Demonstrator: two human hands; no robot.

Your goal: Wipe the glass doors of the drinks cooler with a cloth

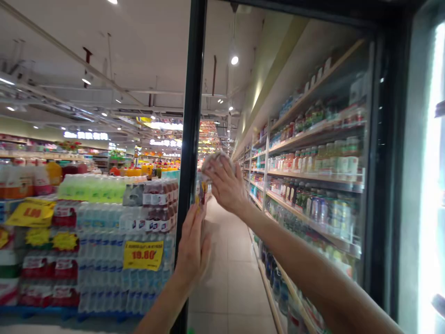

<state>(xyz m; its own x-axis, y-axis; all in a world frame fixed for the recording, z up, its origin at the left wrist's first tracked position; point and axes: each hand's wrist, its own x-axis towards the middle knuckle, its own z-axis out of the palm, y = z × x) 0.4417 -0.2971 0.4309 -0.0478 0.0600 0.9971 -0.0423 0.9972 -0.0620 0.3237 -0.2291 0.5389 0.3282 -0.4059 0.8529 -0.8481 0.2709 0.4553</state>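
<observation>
A greyish-white cloth point(211, 162) lies under the fingers of my right hand point(225, 185), which presses it against the glass of a black-framed door point(195, 93). Part of the cloth is covered by that hand. My left hand point(191, 248) grips the same door's frame lower down, its fingers pointing up along the frame and its thumb on the glass side. Just above those fingers, a small colourful patch point(202, 191) shows at the glass edge; what it is I cannot make out.
Shelves of bottled drinks point(313, 160) show in the glass on the right. A bright vertical light point(431, 185) stands at the far right. Stacked bottle packs point(100, 260) with a yellow price sign point(143, 255) stand left of the door. Pale floor tiles point(225, 278) show beyond the glass.
</observation>
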